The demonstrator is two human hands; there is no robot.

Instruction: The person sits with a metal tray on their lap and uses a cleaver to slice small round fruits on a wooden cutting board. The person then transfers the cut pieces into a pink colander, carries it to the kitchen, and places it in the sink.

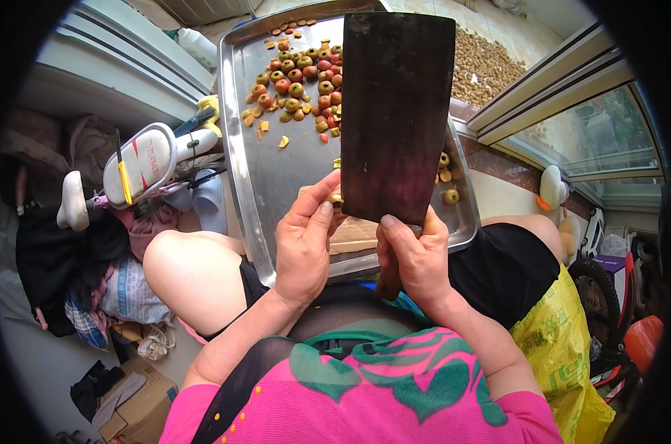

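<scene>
My right hand [415,255] is closed round the handle of a wide dark cleaver [398,111], thumb on the lower end of the blade. The blade is held up and hides part of what lies behind it. Beside its left edge, my left hand [306,237] pinches a small pale green fruit piece [336,199]. Below the hands is a wooden board [354,235], partly covered. It lies in a large metal tray [235,159] that holds small red and green round fruits [295,75] and orange-yellow cut pieces [284,141].
A child's bike seat [139,166] stands at the left, near piled clothes [73,244]. A cardboard box [142,399] sits lower left. On the right are a yellow bag [557,348], a bicycle wheel [596,292] and a glass door [594,140]. Many brown pieces [487,70] cover the floor beyond.
</scene>
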